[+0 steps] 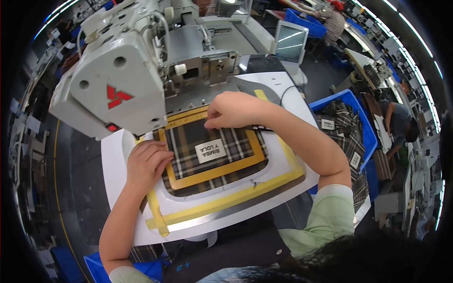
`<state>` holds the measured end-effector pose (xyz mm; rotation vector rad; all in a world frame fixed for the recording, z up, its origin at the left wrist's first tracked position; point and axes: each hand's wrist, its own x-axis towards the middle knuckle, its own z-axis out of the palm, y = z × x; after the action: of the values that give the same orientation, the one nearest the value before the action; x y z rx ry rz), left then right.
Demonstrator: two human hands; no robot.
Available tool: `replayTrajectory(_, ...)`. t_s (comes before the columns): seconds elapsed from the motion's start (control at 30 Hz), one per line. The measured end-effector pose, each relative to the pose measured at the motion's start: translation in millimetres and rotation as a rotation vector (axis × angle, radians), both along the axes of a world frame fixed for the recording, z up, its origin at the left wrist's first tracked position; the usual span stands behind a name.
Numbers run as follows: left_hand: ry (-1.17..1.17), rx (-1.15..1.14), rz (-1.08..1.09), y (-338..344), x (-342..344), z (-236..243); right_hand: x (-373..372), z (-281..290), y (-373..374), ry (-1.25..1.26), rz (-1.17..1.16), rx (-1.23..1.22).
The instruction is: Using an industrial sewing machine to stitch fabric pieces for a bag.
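A plaid fabric piece in dark brown, tan and white lies beneath a yellow rectangular frame on the sewing machine's bed. A white label with dark print sits on the fabric inside the frame. My left hand rests at the frame's left side, its fingers extended and the fingertips touching the frame and the fabric edge. Over the far edge of the frame is my right hand, fingers curled and pressed together close to the fabric. What those fingertips hold, if anything, is hidden.
The white machine head looms at the left, close to my left hand. Yellow tape borders the white board. A blue bin holding labelled plaid pieces stands at right, near a monitor. Other people work farther off.
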<state>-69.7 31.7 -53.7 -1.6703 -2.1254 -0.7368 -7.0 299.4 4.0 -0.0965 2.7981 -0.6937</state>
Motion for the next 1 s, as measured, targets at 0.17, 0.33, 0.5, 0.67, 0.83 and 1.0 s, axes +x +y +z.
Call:
replayTrajectory(0.17, -0.042, -0.008, 0.013, 3.5, 0.4, 2.1, 25.2, -15.3, 150.6, 0.415, -0.589, 0.221)
replayTrajectory(0.33, -0.074, -0.044, 0.024, 9.5, -0.9, -4.1, 43.5, -101.7, 287.5, 0.524, -0.874, 0.408)
replayTrajectory(0.5, -0.072, -0.054, 0.056, 11.1, -4.7, -12.1, 25.0, -154.4, 332.2, 0.264, -0.82, 0.513)
replayTrajectory(0.67, -0.043, -0.049, 0.057, 11.1, -7.4, -13.7, 8.2, -169.0, 344.9, 0.382, -0.823, 0.533)
replayTrajectory(0.83, -0.077, -0.055, 0.057, 12.3, -8.1, -13.0, 2.4, -177.6, 345.8, 0.502, -0.809, 0.539)
replayTrajectory(1.0, -0.082, -0.051, 0.044, 14.6, -7.2, -11.2, 4.9, -172.5, 342.0, 0.519, -0.864, 0.523)
